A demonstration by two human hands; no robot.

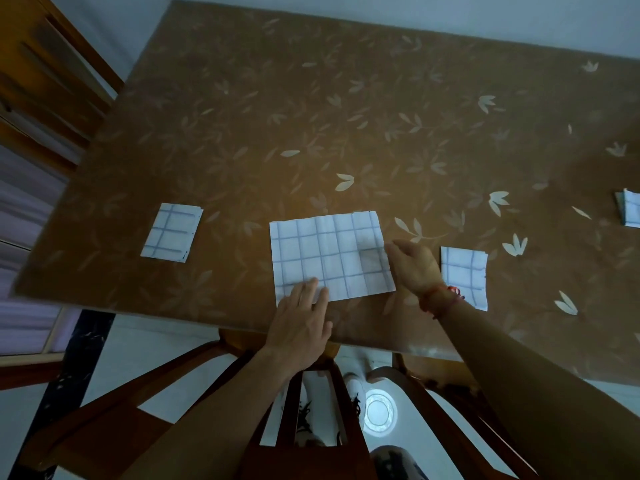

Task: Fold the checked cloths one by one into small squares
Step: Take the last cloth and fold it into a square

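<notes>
Three are looking done: left square [172, 232] and right square [464, 277] flanking the cloth [322, 247], far square [628, 213] way off its right. The cloth's only half-folded, I reckon. I'm pinning its near edge with my flat left hand [301, 323]; my loose-fingered right hand [415, 266] is hovering at its right edge.

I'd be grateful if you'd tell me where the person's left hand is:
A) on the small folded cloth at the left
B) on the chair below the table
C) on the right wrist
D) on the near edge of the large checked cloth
D: the left hand lies with straight fingers on the near edge of the large checked cloth.
</notes>
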